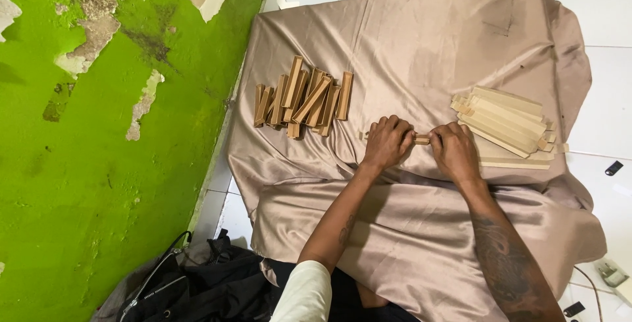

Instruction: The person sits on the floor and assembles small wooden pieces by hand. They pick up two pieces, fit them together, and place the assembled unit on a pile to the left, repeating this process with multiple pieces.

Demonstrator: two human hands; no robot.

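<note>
My left hand (387, 141) and my right hand (454, 152) rest side by side on a shiny beige cloth (421, 39), both closed over one small wooden strip (421, 139) that shows only between them. A heap of darker brown wooden strips (303, 98) lies to the left of my hands. A stack of longer pale wooden slats (507, 124) lies just right of my right hand.
A green wall with peeling paint (99, 131) runs along the left. A black bag (191, 282) sits at the bottom left. White floor tiles (612, 85) surround the cloth, with small dark objects (613, 168) and a plug and cable (609, 272) at the right.
</note>
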